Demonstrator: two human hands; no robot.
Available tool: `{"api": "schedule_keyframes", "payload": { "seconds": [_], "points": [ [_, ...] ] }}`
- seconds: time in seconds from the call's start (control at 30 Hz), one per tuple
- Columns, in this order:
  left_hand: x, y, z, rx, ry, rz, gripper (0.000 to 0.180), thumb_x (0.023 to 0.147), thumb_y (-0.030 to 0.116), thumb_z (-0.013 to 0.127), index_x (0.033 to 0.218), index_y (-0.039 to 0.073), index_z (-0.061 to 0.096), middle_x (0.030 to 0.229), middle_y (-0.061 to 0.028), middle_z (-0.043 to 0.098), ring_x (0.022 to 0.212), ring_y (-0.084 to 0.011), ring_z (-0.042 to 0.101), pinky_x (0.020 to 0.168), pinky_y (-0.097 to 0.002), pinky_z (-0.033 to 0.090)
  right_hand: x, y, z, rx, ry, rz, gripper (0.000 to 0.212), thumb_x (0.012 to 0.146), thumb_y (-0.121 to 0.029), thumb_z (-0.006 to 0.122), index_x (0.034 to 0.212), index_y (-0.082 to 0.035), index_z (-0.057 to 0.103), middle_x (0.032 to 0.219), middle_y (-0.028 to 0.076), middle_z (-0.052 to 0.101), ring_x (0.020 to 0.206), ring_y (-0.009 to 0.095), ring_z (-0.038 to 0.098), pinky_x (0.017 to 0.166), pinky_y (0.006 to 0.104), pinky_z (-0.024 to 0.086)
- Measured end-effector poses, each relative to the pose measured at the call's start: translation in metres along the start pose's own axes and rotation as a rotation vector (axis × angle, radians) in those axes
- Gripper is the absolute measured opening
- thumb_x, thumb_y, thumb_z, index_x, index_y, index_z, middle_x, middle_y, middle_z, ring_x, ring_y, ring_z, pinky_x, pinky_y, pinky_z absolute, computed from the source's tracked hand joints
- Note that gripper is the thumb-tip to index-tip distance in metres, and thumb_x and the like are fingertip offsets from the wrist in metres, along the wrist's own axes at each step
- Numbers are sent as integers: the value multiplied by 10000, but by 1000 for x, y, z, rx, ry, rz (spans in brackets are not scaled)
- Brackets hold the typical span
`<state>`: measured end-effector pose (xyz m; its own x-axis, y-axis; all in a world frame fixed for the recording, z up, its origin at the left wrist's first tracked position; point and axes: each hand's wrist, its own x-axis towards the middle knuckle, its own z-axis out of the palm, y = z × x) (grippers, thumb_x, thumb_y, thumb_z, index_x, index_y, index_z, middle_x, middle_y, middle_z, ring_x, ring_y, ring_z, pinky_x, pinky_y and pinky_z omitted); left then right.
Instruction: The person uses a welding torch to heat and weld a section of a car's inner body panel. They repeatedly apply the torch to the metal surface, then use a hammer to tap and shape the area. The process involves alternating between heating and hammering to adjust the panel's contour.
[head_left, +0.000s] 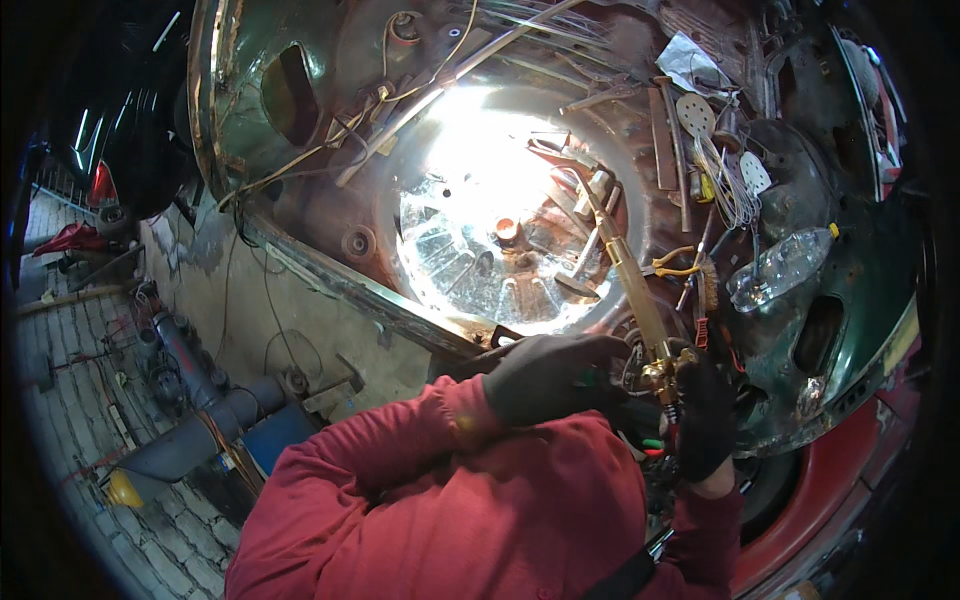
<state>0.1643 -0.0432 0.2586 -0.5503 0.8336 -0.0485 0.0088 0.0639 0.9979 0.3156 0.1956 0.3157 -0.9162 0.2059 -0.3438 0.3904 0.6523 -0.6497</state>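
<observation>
Gas torch (640, 295), brass, held in the right hand (705, 415); the dark-gloved fingers are wrapped round its lower end, by the valve knobs. Its tube slants up and to the left, with the thin neck over the right part of a round spare-wheel well (418, 240) in a car body. Exact nozzle position hard to make out against tools and glare.

Left hand (555, 375), dark glove, is near the torch on its left side, its fingers directed toward the valve end. Whether it touches the torch or grips anything: cannot tell, as the palm is turned out of view.

Writing: any marks on the white paper sheet (688, 63) or on the clear plastic bottle (785, 268) with yellow cap are too small to make out.

Hidden or unclear: upper part of the well washed out by strong light. Torch's lower end and hose connection largely covered by right glove and red sleeve (705, 535). Hammer (577, 287) lies in the well among other tools, partly overlapping; those are not all separable. Pliers (675, 262) with yellow-orange handles sit just right of the torch. Grey cylinder (190, 440) on the brick floor (60, 400), partly covered by hoses.
</observation>
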Motion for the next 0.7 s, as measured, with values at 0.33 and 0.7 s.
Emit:
{"api": "schedule_keyframes", "payload": {
  "seconds": [0.33, 0.7],
  "points": [
    [-81, -67, -133, 620, 837, -153, 225, 951, 129, 873, 1143, 65, 775, 1031, -79, 804, 858, -124, 767, 750, -313, 604, 92, -67, -112, -355, -157, -268, 338, 1150, -189, 536, 1434, -14, 592, 1217, 216, 695, 1068, 371, 722, 975, 483, 575],
    [-64, -94, -142, 718, 947, -67, 210, 974, 146, 851, 1146, 51, 779, 1023, -81, 814, 851, -131, 759, 759, -297, 597, 235, -160, -62, -683, -291, -552, 374, 1100, -350, 611, 1167, 5, 708, 984, 242, 730, 931, 410, 719, 868, 480, 556]
  ]
}}
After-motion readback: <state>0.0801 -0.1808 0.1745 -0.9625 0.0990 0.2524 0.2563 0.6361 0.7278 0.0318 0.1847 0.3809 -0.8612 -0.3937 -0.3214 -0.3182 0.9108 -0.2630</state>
